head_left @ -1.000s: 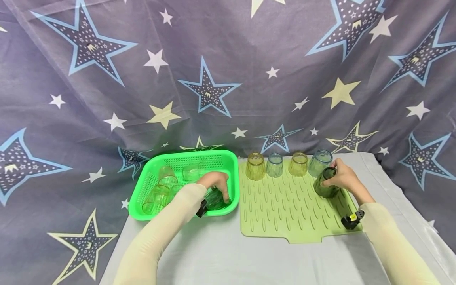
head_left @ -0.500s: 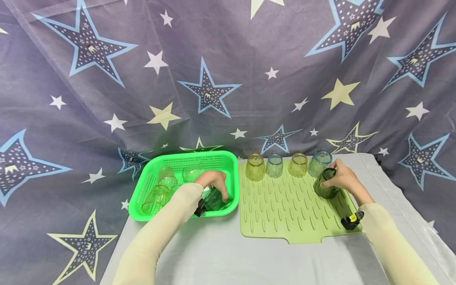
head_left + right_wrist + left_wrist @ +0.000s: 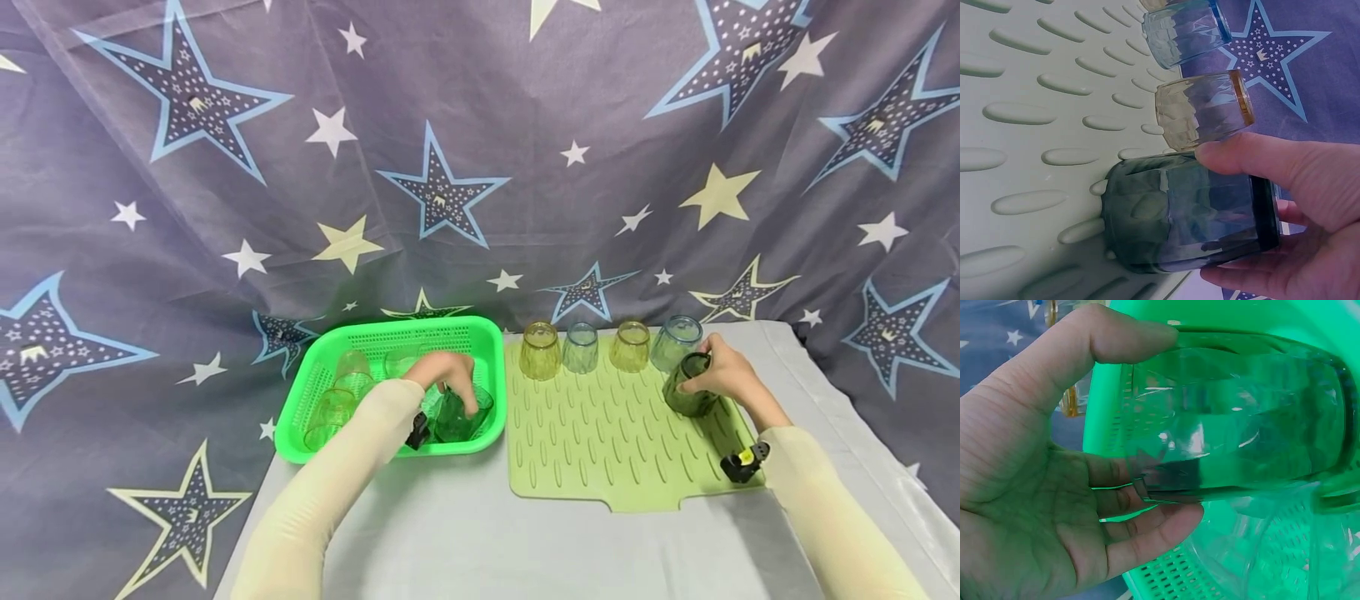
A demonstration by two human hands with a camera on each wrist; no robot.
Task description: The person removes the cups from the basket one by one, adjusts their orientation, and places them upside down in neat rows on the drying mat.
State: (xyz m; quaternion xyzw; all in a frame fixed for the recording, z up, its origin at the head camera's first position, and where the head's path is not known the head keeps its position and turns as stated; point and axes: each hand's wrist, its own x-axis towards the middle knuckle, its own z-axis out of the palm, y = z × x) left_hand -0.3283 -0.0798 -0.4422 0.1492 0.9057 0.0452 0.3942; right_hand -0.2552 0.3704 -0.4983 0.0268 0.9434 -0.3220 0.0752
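Observation:
Inside the green basket, my left hand grips a dark-tinted drinking glass, thumb on one side and fingers on the other. In the left wrist view this dark glass looks green against the basket. On the right, my right hand holds a dark grey drinking glass at the right side of the light-green drying mat. The right wrist view has its thumb and fingers on opposite sides of the grey glass, whose far end rests against the mat.
Along the mat's back edge stand a yellow glass, a blue glass, another yellow glass and a larger blue glass. Several more glasses, among them a yellowish glass, lie in the basket's left part. A star-patterned curtain hangs behind.
My left hand has raised the dark glass slightly in the basket and turned it from lying towards more upright. The right hand and its glass stay where they were.

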